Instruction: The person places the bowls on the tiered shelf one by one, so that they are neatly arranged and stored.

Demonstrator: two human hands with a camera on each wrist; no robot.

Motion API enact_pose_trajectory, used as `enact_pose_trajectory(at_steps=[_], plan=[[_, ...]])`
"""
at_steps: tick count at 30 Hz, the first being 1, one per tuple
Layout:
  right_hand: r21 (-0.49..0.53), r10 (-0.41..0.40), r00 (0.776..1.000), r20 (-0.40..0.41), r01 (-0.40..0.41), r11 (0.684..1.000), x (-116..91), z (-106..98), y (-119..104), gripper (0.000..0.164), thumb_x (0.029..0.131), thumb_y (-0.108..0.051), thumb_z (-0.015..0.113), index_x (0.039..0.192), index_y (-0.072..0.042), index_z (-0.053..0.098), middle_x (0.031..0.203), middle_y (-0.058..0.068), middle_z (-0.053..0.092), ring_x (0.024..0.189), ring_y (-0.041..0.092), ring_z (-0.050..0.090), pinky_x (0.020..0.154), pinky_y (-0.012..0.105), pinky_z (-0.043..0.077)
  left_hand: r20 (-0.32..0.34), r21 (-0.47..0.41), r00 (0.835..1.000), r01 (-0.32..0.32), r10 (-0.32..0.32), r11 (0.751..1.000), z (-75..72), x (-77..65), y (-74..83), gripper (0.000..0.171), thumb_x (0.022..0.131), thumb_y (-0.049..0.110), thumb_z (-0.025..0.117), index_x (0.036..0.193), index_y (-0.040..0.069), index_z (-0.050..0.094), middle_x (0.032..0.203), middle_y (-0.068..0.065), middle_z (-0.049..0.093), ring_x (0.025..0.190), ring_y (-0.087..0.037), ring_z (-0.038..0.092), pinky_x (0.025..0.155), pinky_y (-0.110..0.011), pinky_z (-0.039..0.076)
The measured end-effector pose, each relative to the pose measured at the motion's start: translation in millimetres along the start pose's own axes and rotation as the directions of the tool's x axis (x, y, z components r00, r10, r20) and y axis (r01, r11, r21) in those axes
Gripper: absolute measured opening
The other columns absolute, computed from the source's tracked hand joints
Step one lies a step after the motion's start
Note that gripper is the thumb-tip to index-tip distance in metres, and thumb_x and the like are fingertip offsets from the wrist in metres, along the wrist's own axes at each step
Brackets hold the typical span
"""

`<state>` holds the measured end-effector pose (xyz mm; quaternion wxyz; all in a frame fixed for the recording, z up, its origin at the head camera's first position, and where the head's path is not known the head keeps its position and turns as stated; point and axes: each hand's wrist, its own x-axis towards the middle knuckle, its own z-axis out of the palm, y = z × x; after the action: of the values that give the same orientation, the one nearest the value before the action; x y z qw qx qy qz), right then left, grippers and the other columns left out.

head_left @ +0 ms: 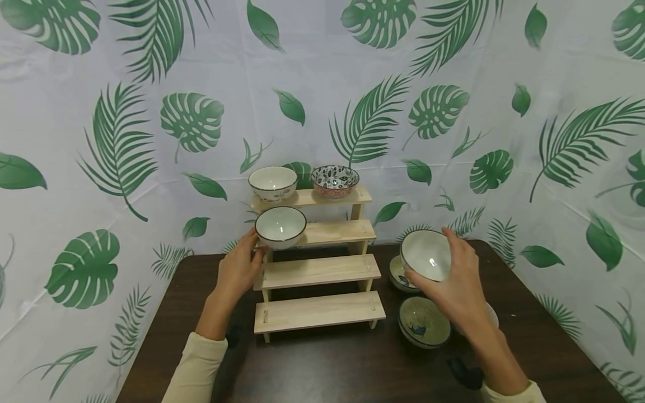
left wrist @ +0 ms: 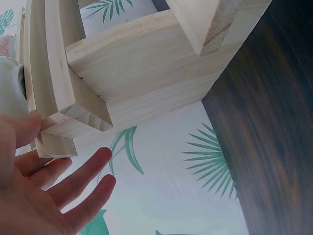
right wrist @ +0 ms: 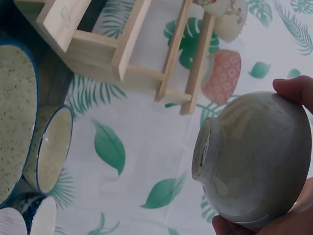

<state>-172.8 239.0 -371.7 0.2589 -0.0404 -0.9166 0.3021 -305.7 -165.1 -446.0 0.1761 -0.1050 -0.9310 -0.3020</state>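
My right hand (head_left: 461,274) grips a pale bowl (head_left: 426,255) by its rim, fingers and thumb on opposite sides. In the right wrist view this bowl (right wrist: 259,156) is tipped sideways, its foot facing the rack. My left hand (head_left: 239,263) is at the left end of the rack's second board from the top, beside a white bowl with a dark rim (head_left: 280,225). The left wrist view shows the thumb right at the board's end (left wrist: 56,147), the other fingers spread out and fairly straight. Most of that bowl is hidden there.
A stepped wooden rack (head_left: 322,271) stands on the dark table (head_left: 327,369). Its top board holds a white bowl (head_left: 272,183) and a patterned bowl (head_left: 335,182). Under my right arm sit a speckled bowl (head_left: 424,323), another bowl (head_left: 401,275) and a partly hidden one (head_left: 492,316).
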Motion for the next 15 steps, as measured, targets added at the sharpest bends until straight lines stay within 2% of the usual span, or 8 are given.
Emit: enact_pose_trajectory(at_steps=[15], plan=[[0.047,-0.044,0.998,0.034,0.042,0.998,4.8,19.3,-11.5,0.106,0.077,-0.043,0.088,0.162,-0.015,0.031,0.156,0.027,0.037,0.135,0.045,0.038,0.090,0.070,0.046,0.005,-0.003,1.000,0.006,-0.006,1.000,-0.6,-0.9,0.9,0.052,0.106,0.033,0.058,0.153,0.012,0.051,0.165,-0.009,0.041,0.143,-0.038,0.052,0.100,-0.071,0.047]])
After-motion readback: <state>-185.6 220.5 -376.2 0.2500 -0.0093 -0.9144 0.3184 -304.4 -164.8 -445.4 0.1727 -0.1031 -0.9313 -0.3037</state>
